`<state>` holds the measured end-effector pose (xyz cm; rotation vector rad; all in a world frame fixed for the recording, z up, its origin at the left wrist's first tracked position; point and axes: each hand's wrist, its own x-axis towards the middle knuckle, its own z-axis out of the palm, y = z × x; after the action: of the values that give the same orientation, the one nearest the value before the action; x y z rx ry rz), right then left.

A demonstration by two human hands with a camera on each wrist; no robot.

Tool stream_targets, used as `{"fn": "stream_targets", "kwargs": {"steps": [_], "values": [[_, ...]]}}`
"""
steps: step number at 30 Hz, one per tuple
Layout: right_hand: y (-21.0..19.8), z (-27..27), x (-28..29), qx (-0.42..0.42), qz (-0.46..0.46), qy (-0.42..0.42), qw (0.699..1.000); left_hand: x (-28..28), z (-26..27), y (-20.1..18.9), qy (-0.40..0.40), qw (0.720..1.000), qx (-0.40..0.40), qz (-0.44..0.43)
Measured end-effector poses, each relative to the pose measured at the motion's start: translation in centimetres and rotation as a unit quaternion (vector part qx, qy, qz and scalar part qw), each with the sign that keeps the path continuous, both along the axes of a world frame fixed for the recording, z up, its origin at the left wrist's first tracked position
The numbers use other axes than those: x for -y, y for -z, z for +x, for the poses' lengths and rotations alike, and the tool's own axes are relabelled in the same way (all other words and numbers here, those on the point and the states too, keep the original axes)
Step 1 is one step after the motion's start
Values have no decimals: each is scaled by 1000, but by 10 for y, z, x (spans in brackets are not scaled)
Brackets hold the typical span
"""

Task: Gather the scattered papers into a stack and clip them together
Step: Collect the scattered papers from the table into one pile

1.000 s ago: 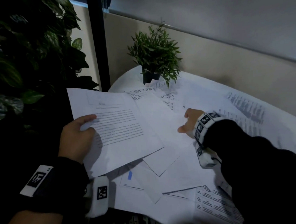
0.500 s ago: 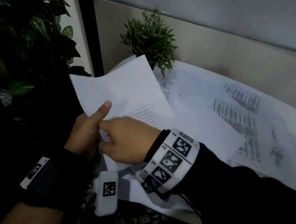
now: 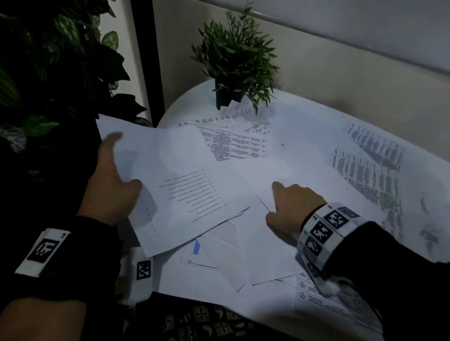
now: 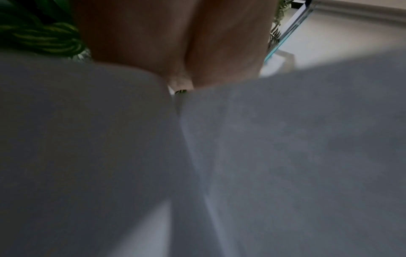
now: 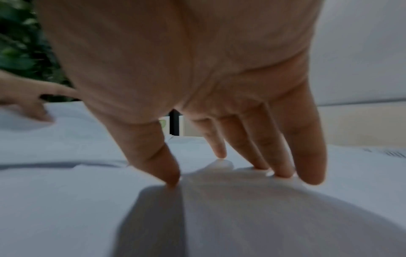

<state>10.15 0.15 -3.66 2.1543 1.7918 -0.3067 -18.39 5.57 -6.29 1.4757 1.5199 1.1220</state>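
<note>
My left hand grips a small stack of white printed sheets by its left edge, thumb on top, and holds it just above the table's left side. In the left wrist view those sheets cover nearly everything below the palm. My right hand reaches onto a blank sheet lying on the table. Its fingers are spread and straight, tips pressing the paper. More printed papers lie scattered across the table. No clip is visible.
The white round table stands against a beige wall. A small potted plant sits at its far edge, with sheets around the pot. A large dark leafy plant crowds the left side. A patterned dark surface lies below the near edge.
My right hand brought a sheet over to the stack in my left hand, then moved back right onto another sheet on the table. The held stack now lies flatter and lower.
</note>
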Motion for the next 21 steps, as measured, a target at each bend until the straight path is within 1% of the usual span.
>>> {"fn": "stream_targets", "kwargs": {"steps": [2,3,5,6,7,8,9,10,11,12,13,14,15,16,17,19,21], "values": [[-3,-7,3,28,10,-15,999,-1,-1,0,-12,999,-45,16],[-5,-7,5,30,18,-12,999,-1,0,0,-15,998,-51,27],[-13,-1,4,20,52,12,998,-1,0,0,-9,998,-42,39],[-21,3,3,0,84,28,996,-1,0,-1,-4,999,-27,38],[-32,7,2,-41,127,45,990,-1,2,-2,1,999,-10,32],[-45,9,-1,-114,179,60,975,-1,4,-2,5,1000,7,26],[-58,9,-5,-196,224,70,952,0,7,-3,7,1000,24,17],[-69,6,-9,-258,243,76,932,0,10,-3,8,999,39,12],[-74,2,-13,-270,231,67,932,1,11,-3,4,999,47,9],[-72,-6,-14,-223,189,45,955,1,12,-3,-2,999,48,9],[-61,-12,-13,-146,132,20,980,1,11,-3,-5,999,45,9],[-46,-17,-11,-68,76,2,995,0,9,-2,-6,999,42,13],[-31,-20,-10,-8,32,-2,999,-1,6,-1,-6,999,40,14],[-20,-22,-8,20,3,10,1000,-2,4,1,-6,999,36,15],[-13,-20,-8,27,-10,29,999,-3,2,2,-6,999,32,13],[-9,-17,-10,32,-7,39,999,-5,2,6,-8,1000,23,14],[-8,-15,-10,52,5,20,998,-7,4,7,-2,1000,8,14]]}}
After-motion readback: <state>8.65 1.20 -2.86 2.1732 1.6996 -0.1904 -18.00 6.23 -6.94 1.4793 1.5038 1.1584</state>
